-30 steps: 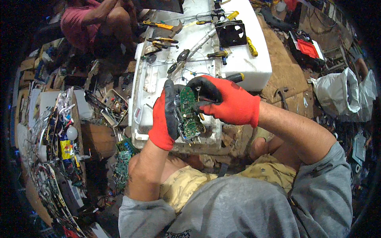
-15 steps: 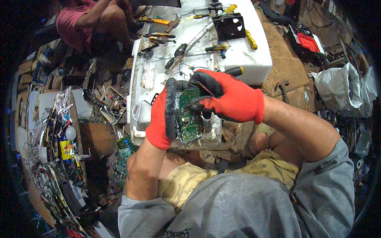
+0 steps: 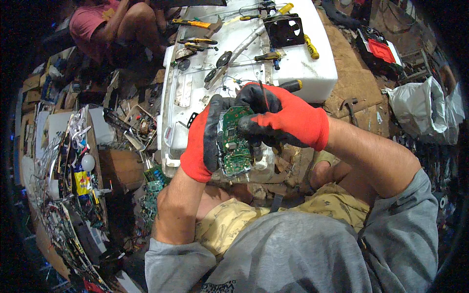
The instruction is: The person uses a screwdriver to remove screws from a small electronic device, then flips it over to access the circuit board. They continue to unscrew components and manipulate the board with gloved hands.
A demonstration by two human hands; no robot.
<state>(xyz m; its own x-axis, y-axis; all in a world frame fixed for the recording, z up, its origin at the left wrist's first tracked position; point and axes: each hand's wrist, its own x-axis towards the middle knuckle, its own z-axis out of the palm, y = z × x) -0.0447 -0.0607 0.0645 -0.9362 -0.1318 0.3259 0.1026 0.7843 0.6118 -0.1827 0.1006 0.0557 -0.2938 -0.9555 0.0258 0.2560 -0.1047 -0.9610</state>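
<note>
A green circuit board (image 3: 233, 141) is held upright in front of my chest, above the near end of the white table. My left hand (image 3: 205, 139), in a red glove with black palm and fingers, is closed around its left side. My right hand (image 3: 281, 115), gloved alike, is closed at the board's upper right edge, with the thumb over its face. A thin dark rod (image 3: 264, 94) shows by the right fingers; its ends are hidden. Just behind that hand is a black and yellow tool handle (image 3: 291, 86); whether the hand touches it I cannot tell.
On the white table (image 3: 312, 73) lie a hammer (image 3: 198, 23), pliers (image 3: 198, 41), screwdrivers (image 3: 311, 47) and a black fan frame (image 3: 283, 32). Scrap heaps (image 3: 73, 195) crowd the left. A white sack (image 3: 415, 105) stands at right. Another person (image 3: 105, 27) sits at far left.
My right hand has shifted slightly right, and the thin rod by its fingers stands more upright. The board stays between both hands, and the whole view has shifted a little.
</note>
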